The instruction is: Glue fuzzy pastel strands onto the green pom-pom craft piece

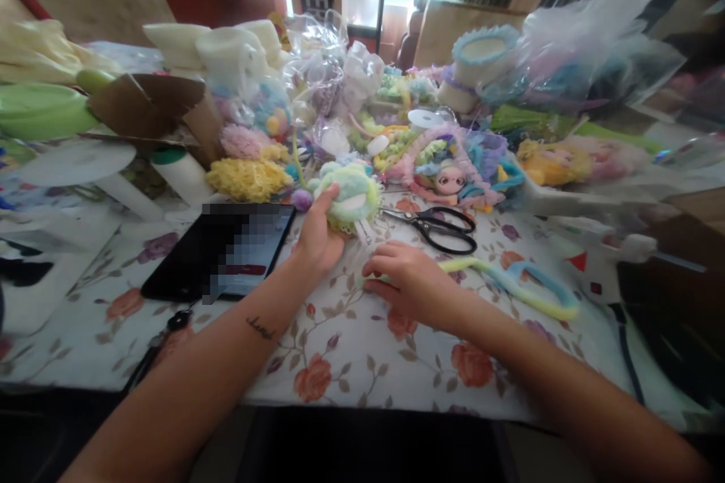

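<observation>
My left hand (pixel 322 235) holds a fluffy pale green and yellow plush piece (pixel 354 192), thumb on top, above the table's middle. A small white printed tag (pixel 364 232) hangs from its lower edge. Just right of the tag and lower is my right hand (pixel 396 275), its fingers curled and close together; whatever they hold is too small to tell. A yellow and blue fuzzy strip (pixel 498 277) lies on the flowered cloth, running out from behind my right hand. Black-handled scissors (pixel 447 229) rest behind that strip, blades pointing toward the plush piece.
A tablet (pixel 220 253) lies left of my left hand. Yarn flowers (pixel 249 179), a doll face (pixel 449 180), white spools (pixel 181 177) and plastic wrapping (pixel 317 53) crowd the back. A glue gun (pixel 600 264) stands at the right. Flowered tablecloth (pixel 351 362) shows along the front.
</observation>
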The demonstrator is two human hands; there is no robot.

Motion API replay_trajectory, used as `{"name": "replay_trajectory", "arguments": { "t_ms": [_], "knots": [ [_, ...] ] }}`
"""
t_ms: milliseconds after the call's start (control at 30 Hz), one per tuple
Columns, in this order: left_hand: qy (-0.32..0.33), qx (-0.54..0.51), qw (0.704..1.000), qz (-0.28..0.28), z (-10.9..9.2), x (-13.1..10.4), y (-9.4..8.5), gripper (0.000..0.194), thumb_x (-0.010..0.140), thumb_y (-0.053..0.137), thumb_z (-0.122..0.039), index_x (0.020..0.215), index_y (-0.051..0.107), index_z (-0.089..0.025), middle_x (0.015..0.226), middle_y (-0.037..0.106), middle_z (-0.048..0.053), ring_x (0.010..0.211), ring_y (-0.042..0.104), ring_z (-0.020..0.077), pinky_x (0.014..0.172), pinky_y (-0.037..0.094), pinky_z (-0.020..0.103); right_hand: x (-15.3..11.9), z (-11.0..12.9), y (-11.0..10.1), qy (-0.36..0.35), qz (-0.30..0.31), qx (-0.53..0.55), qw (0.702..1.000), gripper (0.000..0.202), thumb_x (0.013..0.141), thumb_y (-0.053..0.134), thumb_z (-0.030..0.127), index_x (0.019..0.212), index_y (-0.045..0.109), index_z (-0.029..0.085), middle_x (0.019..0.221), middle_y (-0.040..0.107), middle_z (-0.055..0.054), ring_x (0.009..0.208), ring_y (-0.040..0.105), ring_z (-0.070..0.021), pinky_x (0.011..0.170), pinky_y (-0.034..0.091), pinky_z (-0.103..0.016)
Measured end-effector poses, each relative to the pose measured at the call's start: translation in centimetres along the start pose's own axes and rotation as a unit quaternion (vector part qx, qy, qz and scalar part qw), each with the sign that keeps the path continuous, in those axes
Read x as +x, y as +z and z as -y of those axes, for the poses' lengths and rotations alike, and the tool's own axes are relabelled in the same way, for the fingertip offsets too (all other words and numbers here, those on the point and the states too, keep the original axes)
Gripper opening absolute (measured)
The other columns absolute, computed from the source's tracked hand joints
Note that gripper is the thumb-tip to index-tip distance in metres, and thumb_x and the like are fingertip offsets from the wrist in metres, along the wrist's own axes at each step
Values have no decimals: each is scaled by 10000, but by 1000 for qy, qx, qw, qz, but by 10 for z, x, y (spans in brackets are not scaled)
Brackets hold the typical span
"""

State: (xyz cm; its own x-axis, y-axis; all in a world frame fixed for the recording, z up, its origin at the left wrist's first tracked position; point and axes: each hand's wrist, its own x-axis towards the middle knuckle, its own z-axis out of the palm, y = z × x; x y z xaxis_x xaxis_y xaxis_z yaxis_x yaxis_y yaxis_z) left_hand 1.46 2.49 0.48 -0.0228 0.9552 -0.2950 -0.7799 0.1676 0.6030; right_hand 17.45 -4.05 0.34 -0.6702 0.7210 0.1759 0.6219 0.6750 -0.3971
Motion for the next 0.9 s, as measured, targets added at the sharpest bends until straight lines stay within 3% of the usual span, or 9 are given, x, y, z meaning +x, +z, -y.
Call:
{"name": "replay_trajectory", "arguments": {
  "t_ms": [133,200,267,333,433,533,633,767,900],
  "knots": [
    [7,-4,1000,-4,1,3,-3,274,992,659,-186,1250,751,-188,1091,846,62,1092,797,240,938,674,329,-5,-7,17,12,-31,41,999,205,991,609,90,812,678,160,865,677,-97,870,598,-233,791,469,-347],
    [5,1,1000,-3,1,2,-3,317,975,681,-187,1286,738,-208,1136,840,66,1108,795,252,936,678,343,-12,-11,19,29,-74,123,989,206,978,601,96,796,649,180,847,655,-69,856,583,-213,794,460,-340],
    [1,5,1000,-10,1,1,-1,305,986,669,-187,1283,737,-207,1140,838,68,1109,796,247,932,677,330,-20,-16,15,69,-98,255,960,156,975,648,171,821,650,197,827,642,-34,805,573,-185,758,451,-317],
    [-2,8,1000,-21,0,-1,1,268,1014,632,-182,1259,741,-182,1116,838,71,1098,797,231,931,673,306,-27,-20,9,131,-104,404,900,169,979,708,306,850,660,207,822,654,-14,738,562,-158,709,443,-298],
    [-10,14,999,-31,0,-4,5,264,1031,604,-170,1259,737,-155,1094,838,68,1067,801,217,932,670,295,-33,-24,0,185,-107,585,783,288,944,784,447,843,642,218,855,719,-17,764,623,-150,729,468,-283],
    [-22,31,999,-25,3,-4,3,307,1018,617,-174,1307,722,-166,1097,840,59,1029,806,216,923,672,306,-33,-24,-4,180,-98,696,688,346,876,865,447,820,611,219,849,760,-24,825,699,-161,815,518,-292],
    [-22,42,999,2,6,-4,-2,363,981,675,-188,1342,706,-192,1098,841,54,995,806,204,906,667,299,-32,-21,-5,174,-81,754,629,311,860,883,377,834,625,207,765,729,4,696,680,-135,729,549,-276],
    [-42,66,994,71,8,-5,-9,398,925,770,-222,1319,714,-204,1090,838,46,976,798,192,806,652,249,-32,-23,-10,176,-77,779,597,271,900,829,286,797,599,187,693,635,41,507,492,-57,484,398,-172],
    [-109,134,974,148,8,-7,-13,364,850,809,-144,1210,752,-151,995,833,71,875,791,213,732,654,271,-33,-29,-22,178,-104,763,613,295,901,808,268,776,553,189,678,574,59,470,372,-32,428,267,-144]
  ]
}}
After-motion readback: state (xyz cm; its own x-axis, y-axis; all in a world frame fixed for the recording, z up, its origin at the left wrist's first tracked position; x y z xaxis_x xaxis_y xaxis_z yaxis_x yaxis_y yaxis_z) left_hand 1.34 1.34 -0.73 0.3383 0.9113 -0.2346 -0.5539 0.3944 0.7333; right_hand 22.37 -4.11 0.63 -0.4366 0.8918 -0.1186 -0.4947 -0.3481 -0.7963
